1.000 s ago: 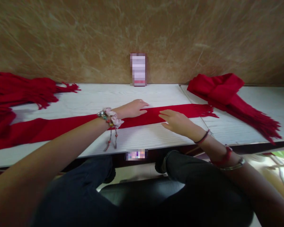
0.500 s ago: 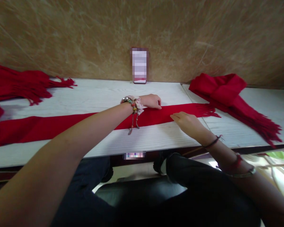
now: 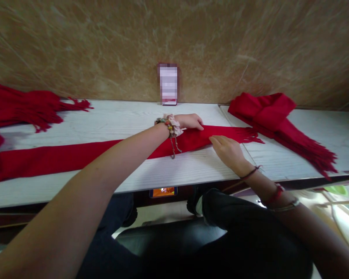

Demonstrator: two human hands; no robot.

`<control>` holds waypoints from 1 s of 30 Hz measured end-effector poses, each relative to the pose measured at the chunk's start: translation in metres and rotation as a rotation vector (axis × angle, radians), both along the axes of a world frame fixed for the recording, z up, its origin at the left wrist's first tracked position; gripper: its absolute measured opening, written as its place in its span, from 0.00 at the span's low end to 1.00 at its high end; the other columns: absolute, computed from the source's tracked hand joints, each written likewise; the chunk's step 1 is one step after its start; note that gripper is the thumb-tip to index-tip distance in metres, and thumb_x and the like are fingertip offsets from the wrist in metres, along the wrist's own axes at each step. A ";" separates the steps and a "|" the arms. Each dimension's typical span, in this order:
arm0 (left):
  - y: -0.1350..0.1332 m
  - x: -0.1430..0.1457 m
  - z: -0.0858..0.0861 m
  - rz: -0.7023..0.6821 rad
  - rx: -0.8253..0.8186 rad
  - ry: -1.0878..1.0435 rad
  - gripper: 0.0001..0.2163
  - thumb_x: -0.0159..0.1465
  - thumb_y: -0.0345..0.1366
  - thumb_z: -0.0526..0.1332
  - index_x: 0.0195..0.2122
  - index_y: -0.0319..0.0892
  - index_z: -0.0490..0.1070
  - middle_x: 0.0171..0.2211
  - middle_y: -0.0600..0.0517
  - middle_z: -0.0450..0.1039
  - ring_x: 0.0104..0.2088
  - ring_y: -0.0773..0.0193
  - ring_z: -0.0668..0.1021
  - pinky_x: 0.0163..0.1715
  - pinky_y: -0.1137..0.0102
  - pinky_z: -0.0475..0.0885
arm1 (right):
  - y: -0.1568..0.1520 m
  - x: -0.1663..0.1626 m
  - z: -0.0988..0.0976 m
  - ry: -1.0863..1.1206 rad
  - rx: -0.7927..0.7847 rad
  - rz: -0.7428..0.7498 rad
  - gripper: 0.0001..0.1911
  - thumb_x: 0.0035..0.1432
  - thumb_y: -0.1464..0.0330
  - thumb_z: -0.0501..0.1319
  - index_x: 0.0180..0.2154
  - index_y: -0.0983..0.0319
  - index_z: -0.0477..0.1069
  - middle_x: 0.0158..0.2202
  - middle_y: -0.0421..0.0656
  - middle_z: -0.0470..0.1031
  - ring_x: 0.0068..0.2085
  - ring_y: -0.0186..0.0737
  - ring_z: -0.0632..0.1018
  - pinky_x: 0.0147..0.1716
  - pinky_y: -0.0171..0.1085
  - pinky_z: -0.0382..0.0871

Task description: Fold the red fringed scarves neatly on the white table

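A long red scarf [image 3: 55,159] lies stretched from left to right along the white wood-grain table, its fringed end [image 3: 251,135] to the right. My left hand [image 3: 192,121], with a scrunchie and beads at the wrist, pinches the scarf's far edge. On the near edge, my right hand [image 3: 226,150] has its fingers closed on the cloth, which looks slightly raised between the two hands. My left forearm hides part of the scarf's middle.
A folded red scarf [image 3: 264,110] with fringe lies at the right. More red fringed cloth [image 3: 23,106] is heaped at the far left. A phone [image 3: 168,84] leans on the brown marbled wall. Another phone [image 3: 163,192] shows below the table's front edge [image 3: 122,192].
My left hand has slid a little to the right along the far edge. The scarf's near edge by my right hand now looks slightly lifted. The view has shifted slightly.
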State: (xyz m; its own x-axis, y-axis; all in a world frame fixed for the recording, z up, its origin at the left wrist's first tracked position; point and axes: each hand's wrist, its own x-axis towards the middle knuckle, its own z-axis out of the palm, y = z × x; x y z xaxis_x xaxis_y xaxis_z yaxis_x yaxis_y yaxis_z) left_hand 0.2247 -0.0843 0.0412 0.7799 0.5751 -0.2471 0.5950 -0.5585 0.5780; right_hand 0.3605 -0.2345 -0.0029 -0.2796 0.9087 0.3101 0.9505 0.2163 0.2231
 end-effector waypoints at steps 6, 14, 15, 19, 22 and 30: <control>0.000 -0.022 0.017 0.134 -0.426 -0.456 0.02 0.54 0.29 0.60 0.29 0.37 0.69 0.25 0.54 0.71 0.26 0.70 0.72 0.34 0.72 0.66 | 0.006 0.005 -0.003 0.500 0.322 0.069 0.16 0.60 0.73 0.49 0.46 0.62 0.72 0.45 0.48 0.77 0.45 0.41 0.77 0.45 0.41 0.71; -0.003 -0.032 0.033 0.032 -0.463 -0.575 0.13 0.53 0.26 0.62 0.40 0.39 0.71 0.34 0.53 0.75 0.33 0.70 0.75 0.40 0.71 0.67 | 0.023 0.001 0.016 1.278 0.066 0.031 0.18 0.60 0.60 0.51 0.48 0.61 0.67 0.43 0.48 0.76 0.43 0.42 0.78 0.42 0.45 0.73; -0.005 -0.032 0.035 0.016 -0.476 -0.569 0.14 0.53 0.26 0.61 0.42 0.39 0.71 0.35 0.53 0.75 0.34 0.69 0.75 0.40 0.71 0.67 | 0.024 -0.001 0.019 1.320 0.015 0.016 0.19 0.59 0.59 0.53 0.48 0.61 0.67 0.42 0.48 0.76 0.43 0.42 0.78 0.43 0.45 0.73; -0.016 -0.032 0.040 0.011 -0.464 -0.487 0.16 0.51 0.24 0.60 0.43 0.38 0.71 0.37 0.51 0.75 0.36 0.68 0.76 0.41 0.70 0.68 | 0.027 -0.004 0.022 1.413 -0.087 -0.008 0.21 0.53 0.61 0.60 0.48 0.62 0.67 0.43 0.48 0.76 0.45 0.42 0.77 0.46 0.44 0.72; -0.020 -0.030 0.039 0.050 -0.375 -0.381 0.17 0.52 0.29 0.61 0.45 0.38 0.70 0.37 0.50 0.75 0.38 0.65 0.76 0.41 0.71 0.68 | 0.028 -0.004 0.020 1.378 -0.098 -0.077 0.21 0.49 0.64 0.64 0.46 0.63 0.70 0.43 0.49 0.76 0.46 0.44 0.77 0.47 0.46 0.71; -0.021 -0.019 0.029 -0.020 -0.298 -0.525 0.24 0.51 0.25 0.60 0.52 0.37 0.63 0.38 0.50 0.74 0.38 0.65 0.75 0.42 0.68 0.68 | 0.023 -0.007 0.026 1.506 -0.177 -0.025 0.17 0.45 0.67 0.64 0.40 0.64 0.72 0.42 0.47 0.78 0.44 0.45 0.78 0.48 0.46 0.71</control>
